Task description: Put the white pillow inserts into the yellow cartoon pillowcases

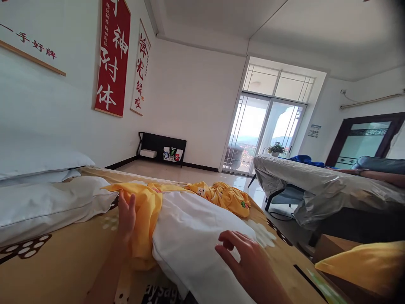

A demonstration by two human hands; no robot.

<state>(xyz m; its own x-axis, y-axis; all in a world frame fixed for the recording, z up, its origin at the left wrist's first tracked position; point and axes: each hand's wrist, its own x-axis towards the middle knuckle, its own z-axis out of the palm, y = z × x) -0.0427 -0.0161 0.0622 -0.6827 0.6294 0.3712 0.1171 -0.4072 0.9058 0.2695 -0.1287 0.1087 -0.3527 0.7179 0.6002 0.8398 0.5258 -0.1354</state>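
A white pillow [196,223] lies on the patterned bed sheet [79,249] in front of me, with a yellow pillowcase [147,223] draped around its left end. My left hand [126,217] is at the pillowcase's left side, its fingers against the cloth near a corner that sticks out; part of the grip is hidden. Over the right part of the pillow is my right hand [245,257], fingers bent and apart from the thumb, holding nothing. Another crumpled yellow cloth [226,196] with small printed figures lies beyond the pillow.
White pillows [53,198] lie along the left wall. At right, plastic sheeting [319,177] covers a table-like piece, where a person's arm [376,174] rests. Yellow fabric [367,266] lies over a cardboard box [335,245]. A low black stand [161,147] is by the far wall.
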